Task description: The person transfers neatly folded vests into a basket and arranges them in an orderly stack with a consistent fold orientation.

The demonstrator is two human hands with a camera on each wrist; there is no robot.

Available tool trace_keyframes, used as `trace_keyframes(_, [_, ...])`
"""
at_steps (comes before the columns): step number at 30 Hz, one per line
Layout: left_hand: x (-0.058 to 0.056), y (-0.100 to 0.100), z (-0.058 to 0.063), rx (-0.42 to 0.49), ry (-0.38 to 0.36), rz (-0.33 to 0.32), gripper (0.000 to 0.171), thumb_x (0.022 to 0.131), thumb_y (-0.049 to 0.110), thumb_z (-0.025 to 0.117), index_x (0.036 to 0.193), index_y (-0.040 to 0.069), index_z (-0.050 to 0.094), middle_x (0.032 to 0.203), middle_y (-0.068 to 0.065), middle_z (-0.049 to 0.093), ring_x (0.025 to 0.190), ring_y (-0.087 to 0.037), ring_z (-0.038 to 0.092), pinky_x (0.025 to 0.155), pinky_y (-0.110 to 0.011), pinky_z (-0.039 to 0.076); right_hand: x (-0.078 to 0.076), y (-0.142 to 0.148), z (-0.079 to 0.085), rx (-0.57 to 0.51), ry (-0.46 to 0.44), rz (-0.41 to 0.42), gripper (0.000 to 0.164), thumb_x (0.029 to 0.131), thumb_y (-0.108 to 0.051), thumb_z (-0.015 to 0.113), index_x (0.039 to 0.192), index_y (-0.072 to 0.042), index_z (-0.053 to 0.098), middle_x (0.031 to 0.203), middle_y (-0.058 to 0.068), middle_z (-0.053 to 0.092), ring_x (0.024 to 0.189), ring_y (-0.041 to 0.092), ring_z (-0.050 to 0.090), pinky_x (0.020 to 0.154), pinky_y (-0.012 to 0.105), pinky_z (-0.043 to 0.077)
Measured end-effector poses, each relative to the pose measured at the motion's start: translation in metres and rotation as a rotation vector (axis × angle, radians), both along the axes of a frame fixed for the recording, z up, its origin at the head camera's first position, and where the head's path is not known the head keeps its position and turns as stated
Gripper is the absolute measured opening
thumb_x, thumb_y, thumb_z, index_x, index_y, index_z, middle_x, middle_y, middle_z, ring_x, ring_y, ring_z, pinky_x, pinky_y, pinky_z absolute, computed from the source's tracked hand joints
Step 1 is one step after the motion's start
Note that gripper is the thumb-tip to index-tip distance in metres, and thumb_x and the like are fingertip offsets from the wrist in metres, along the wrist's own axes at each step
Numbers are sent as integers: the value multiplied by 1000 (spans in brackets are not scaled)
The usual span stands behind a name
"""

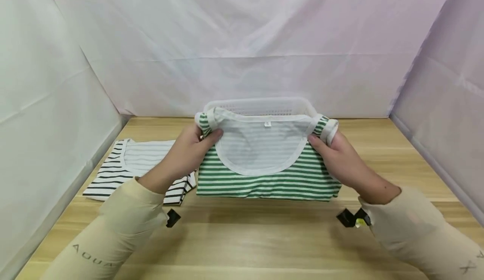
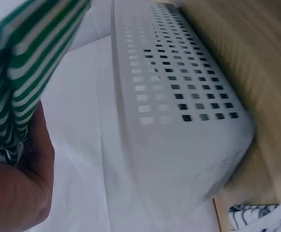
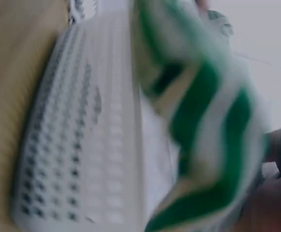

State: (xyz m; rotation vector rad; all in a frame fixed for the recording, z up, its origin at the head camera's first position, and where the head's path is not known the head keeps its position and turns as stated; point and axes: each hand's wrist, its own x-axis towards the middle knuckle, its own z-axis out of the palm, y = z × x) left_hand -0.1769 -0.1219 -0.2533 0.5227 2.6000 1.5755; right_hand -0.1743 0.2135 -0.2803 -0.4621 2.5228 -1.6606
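I have the left hand (image 1: 190, 147) and right hand (image 1: 342, 158) each pinching a shoulder of the green-striped shirt (image 1: 264, 186), which spans the gap between them.
I'd judge both grips should stay level and evenly taut, so the body doesn't sag or twist; its lower edge hangs below the hands, its long axis runs sideways from hand to hand, and its neckline points up and away from me. Left of the left hand lies a black-striped shirt (image 1: 109, 175); beyond both hands stands a white basket (image 1: 261, 101).

Makeshift booth (image 1: 41, 61), white sheets (image 1: 249, 27), wooden tabletop (image 1: 257, 238)
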Motion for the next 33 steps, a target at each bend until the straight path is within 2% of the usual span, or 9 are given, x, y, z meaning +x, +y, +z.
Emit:
trace_keyframes(3, [-16,4,6,-14,-12,46,38,94,39,47,126,18,48,105,-3,62,89,-16,63,77,-33,51,-21,-3,7,96,66,5,47,97,-37,38,141,-24,30,135,1,44,116,15,47,94,33,39])
trace_keyframes(8, [-53,9,5,-28,-90,103,38,95,37,45,123,11,49,107,-6,61,96,-16,60,83,-34,48,-63,-8,12,207,49,-31,50,98,-35,38,142,-13,27,135,10,42,116,20,42,97,43,34])
trace_keyframes(13, [-91,11,-11,-131,-108,149,39,95,36,45,123,9,47,110,-6,57,100,-17,55,85,-36,45,-97,-13,4,298,-3,-21,51,99,-28,38,144,-10,23,138,14,39,119,25,42,97,46,36])
trace_keyframes(17, [-110,12,-32,-214,-139,152,38,96,36,45,121,7,48,106,-8,57,93,-20,55,79,-35,45,-113,-15,-13,367,-50,-20,47,99,-26,40,140,-6,28,134,17,42,117,28,45,93,46,40])
trace_keyframes(20, [-114,13,-45,-254,-160,126,36,97,34,43,120,7,48,104,-8,57,92,-20,56,78,-35,46,-118,-17,-24,455,-59,-17,42,98,-26,41,133,-4,33,125,17,47,107,27,48,85,43,41])
trace_keyframes(24, [-112,15,-55,-332,-171,99,32,98,32,41,115,6,47,97,-9,54,84,-20,54,73,-33,45,-119,-18,-35,551,-29,14,30,98,-22,43,122,-3,41,109,16,51,93,25,48,75,38,39])
trace_keyframes(27, [-110,18,-59,-390,-163,80,30,98,30,41,116,7,48,92,-8,55,78,-19,53,68,-31,45,-117,-17,-42,589,-19,35,29,97,-19,44,121,-3,41,111,18,52,97,27,50,77,39,41])
trace_keyframes(30, [-107,21,-60,-428,-139,51,33,98,26,43,127,10,46,103,-6,59,87,-17,56,78,-33,46,-116,-17,-44,620,-19,46,34,97,-17,43,127,-3,37,120,19,51,107,29,51,82,42,42])
trace_keyframes(33, [-105,22,-58,-467,-113,42,39,97,23,44,134,11,41,120,-8,56,100,-17,54,91,-38,43,-115,-19,-43,624,-19,53,37,97,-15,42,131,-3,34,120,20,51,110,30,50,85,43,41])
